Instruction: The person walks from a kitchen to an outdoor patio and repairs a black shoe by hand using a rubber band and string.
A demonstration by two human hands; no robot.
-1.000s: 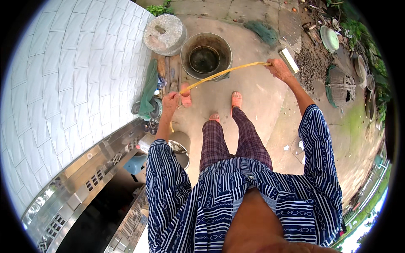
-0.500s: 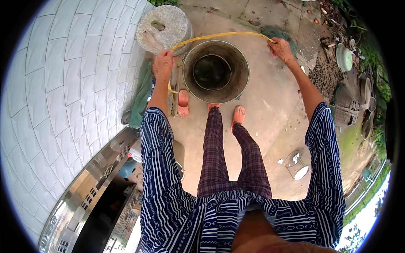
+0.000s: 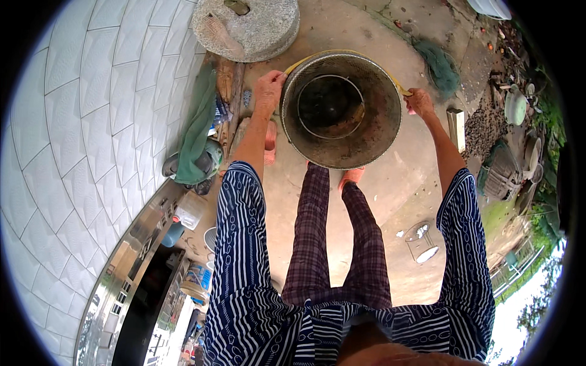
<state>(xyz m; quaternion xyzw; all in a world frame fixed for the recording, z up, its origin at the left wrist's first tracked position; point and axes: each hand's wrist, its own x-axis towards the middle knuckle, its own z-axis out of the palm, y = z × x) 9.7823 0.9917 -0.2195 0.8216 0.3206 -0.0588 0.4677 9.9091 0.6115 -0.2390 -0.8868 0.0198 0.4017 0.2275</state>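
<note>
A deep round metal drum [image 3: 383, 125] stands in front of my feet, its mouth facing up; inside are a pale ring [image 3: 318, 135] and a dark bottom. A long yellow strip [image 3: 295, 63] runs round the far side of the drum, close to its rim. My left hand [image 3: 268, 91] is closed on the strip at the drum's left side. At the right side my right hand [image 3: 420, 102] pinches the strip's other part, the arm stretched out. Whether the strip is a rope or a flat band I cannot tell.
A round millstone [image 3: 262, 27] lies at the far left. A green net [image 3: 441, 70] is at the far right, and a pink slipper [image 3: 270, 145] left of the drum. Green cloth [image 3: 198, 131] lies along the tiled wall [image 3: 97, 91]. A wicker basket [image 3: 503, 174] stands right.
The strip was held up in an arc beyond the drum; now it lies against the drum's far side. My hands have come nearer to me and closer together, beside the drum.
</note>
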